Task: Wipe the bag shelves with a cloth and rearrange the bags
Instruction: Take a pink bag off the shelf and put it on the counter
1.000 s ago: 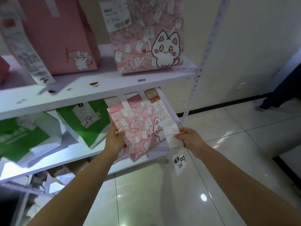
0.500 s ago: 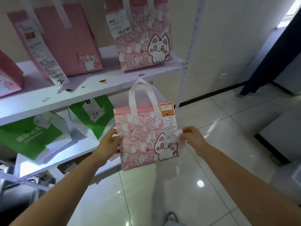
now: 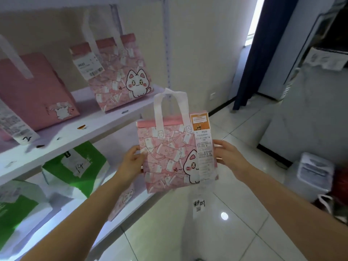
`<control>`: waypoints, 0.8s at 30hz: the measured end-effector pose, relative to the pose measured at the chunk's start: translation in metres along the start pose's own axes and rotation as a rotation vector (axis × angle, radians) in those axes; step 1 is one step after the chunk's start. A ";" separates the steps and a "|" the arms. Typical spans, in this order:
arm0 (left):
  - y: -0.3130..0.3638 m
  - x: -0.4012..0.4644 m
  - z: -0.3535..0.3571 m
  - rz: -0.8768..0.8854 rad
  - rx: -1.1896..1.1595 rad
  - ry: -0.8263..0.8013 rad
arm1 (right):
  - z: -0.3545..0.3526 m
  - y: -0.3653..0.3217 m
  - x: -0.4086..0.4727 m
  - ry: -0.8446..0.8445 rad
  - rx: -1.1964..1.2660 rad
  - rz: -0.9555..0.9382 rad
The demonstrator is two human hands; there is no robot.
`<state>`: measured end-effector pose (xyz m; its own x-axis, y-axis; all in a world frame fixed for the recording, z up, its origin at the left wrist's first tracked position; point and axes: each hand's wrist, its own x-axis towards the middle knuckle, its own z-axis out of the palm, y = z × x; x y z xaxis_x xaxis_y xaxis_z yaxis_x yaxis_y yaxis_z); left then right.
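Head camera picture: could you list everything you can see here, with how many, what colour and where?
Pink cat-print tote bag with white handles: one, held off the shelves between both hands, upright.
Long white paper receipt with orange top: one, hanging down the held bag's front right.
Pink cat-print tote bag on the upper shelf: one, at its right end.
Plain pink paper bag: one, upper shelf, left of it.
Green and white bags: two in view, lower shelf.
White shelves: two levels, left.
Glossy pale tiled floor: below.
Dark blue curtain: one, upper right.
Left hand: grips the bag's left edge.
Right hand: grips its right edge.
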<state>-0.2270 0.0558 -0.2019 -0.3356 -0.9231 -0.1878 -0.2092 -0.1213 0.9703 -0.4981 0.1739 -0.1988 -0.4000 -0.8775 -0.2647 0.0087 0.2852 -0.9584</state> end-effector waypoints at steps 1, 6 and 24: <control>0.006 0.007 0.013 0.013 0.010 -0.018 | -0.013 0.000 -0.001 0.038 0.017 -0.008; 0.042 0.045 0.088 0.057 0.006 -0.123 | -0.080 -0.006 0.002 0.198 0.078 -0.044; 0.211 0.187 0.448 0.225 0.012 -0.545 | -0.410 -0.071 0.074 0.600 0.176 -0.208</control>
<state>-0.7451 0.0210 -0.1008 -0.7960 -0.6044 -0.0318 -0.0873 0.0627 0.9942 -0.9039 0.2469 -0.1066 -0.8504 -0.5258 -0.0155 0.0056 0.0204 -0.9998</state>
